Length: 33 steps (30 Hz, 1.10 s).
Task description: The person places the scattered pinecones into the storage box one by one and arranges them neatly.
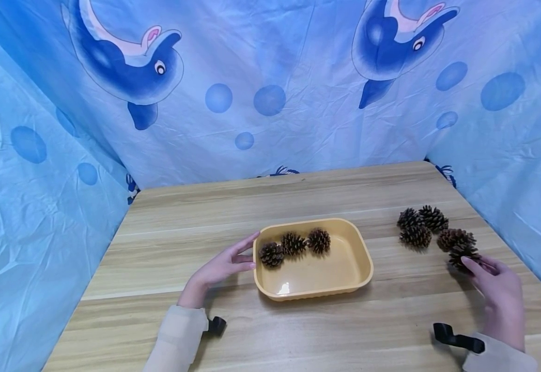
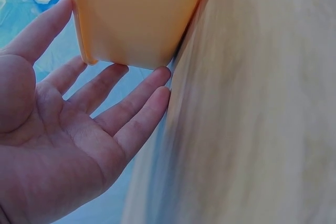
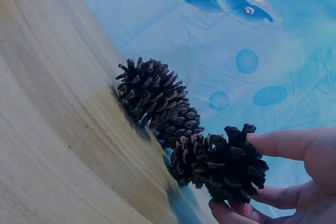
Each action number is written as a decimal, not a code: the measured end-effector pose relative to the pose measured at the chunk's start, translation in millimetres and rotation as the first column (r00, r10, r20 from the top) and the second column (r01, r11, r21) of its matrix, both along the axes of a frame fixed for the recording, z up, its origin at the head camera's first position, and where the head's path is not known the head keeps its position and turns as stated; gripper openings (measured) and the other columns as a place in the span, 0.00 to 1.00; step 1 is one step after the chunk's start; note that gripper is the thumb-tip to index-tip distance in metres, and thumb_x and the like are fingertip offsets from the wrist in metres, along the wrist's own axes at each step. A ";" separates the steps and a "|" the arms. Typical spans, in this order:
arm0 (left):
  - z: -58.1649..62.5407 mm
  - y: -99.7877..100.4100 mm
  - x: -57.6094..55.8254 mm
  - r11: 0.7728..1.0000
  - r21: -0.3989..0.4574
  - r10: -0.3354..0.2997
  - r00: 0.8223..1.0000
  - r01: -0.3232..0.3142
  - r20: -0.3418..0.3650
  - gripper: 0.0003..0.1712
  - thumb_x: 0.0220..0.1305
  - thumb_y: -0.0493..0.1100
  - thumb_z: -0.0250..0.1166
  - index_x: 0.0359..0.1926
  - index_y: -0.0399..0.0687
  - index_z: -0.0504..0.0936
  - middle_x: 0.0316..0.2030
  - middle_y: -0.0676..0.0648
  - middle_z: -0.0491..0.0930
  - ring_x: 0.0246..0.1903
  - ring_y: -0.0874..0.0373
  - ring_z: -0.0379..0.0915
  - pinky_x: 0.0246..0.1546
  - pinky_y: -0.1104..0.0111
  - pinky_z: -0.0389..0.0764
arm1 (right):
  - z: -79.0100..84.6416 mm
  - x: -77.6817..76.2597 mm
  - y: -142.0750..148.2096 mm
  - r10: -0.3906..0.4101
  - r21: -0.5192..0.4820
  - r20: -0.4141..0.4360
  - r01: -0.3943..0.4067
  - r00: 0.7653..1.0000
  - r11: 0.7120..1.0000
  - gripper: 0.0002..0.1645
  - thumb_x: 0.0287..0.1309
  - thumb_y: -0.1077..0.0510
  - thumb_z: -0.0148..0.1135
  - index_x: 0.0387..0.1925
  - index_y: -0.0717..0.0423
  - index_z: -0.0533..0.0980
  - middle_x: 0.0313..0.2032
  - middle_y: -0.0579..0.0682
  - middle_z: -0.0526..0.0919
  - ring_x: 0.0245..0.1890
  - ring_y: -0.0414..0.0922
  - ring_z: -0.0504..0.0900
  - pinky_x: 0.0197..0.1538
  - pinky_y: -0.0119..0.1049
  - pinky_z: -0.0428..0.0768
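On the right of the table my right hand [image 1: 500, 284] pinches a brown pine cone [image 1: 464, 257] between thumb and fingers. The right wrist view shows that pine cone [image 3: 231, 163] close up, in front of other cones. Several more pine cones [image 1: 416, 236] lie just beyond it. My left hand [image 1: 221, 266] touches the left end of a yellow rectangular tub [image 1: 314, 294], its fingers spread and fairly straight against the wall. In the left wrist view the fingertips [image 2: 161, 74] meet the tub's side [image 2: 136, 19]. Three pine cones [image 1: 293, 244] sit inside the tub, along its left and back part.
The wooden table [image 1: 233, 212] has a blue dolphin-print cloth [image 1: 298, 139] hanging behind it and at both sides. Black straps [image 1: 456, 338] are on both wrists, over pale sleeves [image 1: 177, 336]. Dark blue tassels [image 1: 285, 171] show at the table's back edge.
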State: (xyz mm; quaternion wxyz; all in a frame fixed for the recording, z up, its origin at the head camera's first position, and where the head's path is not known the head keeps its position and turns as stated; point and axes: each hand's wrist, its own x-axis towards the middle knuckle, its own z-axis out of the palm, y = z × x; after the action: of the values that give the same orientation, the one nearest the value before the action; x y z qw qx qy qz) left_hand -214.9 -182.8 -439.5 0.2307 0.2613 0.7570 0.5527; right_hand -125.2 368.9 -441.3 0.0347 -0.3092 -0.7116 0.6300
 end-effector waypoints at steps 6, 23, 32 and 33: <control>-1.7 0.1 -0.8 1.000 0.018 -0.002 1.000 0.002 0.017 0.47 0.65 0.34 0.60 0.77 0.49 0.44 0.76 0.38 0.43 0.68 0.33 0.58 0.66 0.49 0.68 | 0.0 0.0 -0.4 0.044 0.048 0.000 -0.044 0.999 0.998 0.50 0.61 0.46 0.62 0.74 0.62 0.48 0.23 0.19 0.69 0.25 0.22 0.75 0.31 0.15 0.78; -9.8 -1.0 -1.7 0.998 0.049 0.041 0.998 -0.043 0.039 0.46 0.64 0.36 0.62 0.77 0.51 0.47 0.76 0.38 0.46 0.68 0.33 0.59 0.65 0.51 0.71 | 1.0 0.9 -3.1 0.077 0.046 -0.009 -0.076 0.997 0.996 0.38 0.62 0.45 0.61 0.67 0.50 0.57 0.24 0.18 0.69 0.26 0.20 0.75 0.32 0.15 0.79; -16.0 -3.1 -1.0 0.996 0.059 0.059 0.998 -0.061 0.031 0.46 0.64 0.41 0.63 0.77 0.54 0.48 0.75 0.36 0.48 0.67 0.32 0.60 0.65 0.48 0.70 | 0.6 1.9 -4.2 0.094 0.034 -0.033 -0.093 0.995 0.995 0.36 0.62 0.47 0.61 0.66 0.51 0.59 0.24 0.18 0.70 0.26 0.21 0.76 0.32 0.15 0.79; -17.1 -3.5 -1.1 0.996 0.060 0.061 0.998 -0.062 0.029 0.45 0.65 0.41 0.62 0.77 0.54 0.48 0.75 0.36 0.49 0.67 0.32 0.60 0.65 0.48 0.70 | 0.6 1.9 -4.4 0.092 0.015 -0.043 -0.091 0.995 0.996 0.33 0.62 0.48 0.62 0.64 0.49 0.60 0.24 0.19 0.71 0.26 0.21 0.76 0.32 0.15 0.79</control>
State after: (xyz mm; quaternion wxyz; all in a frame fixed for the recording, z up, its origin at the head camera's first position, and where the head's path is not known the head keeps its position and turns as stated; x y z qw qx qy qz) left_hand -216.0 -186.3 -456.6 0.2157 0.2373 0.7442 0.5859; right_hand -123.3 364.5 -440.7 0.0234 -0.2624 -0.7282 0.6328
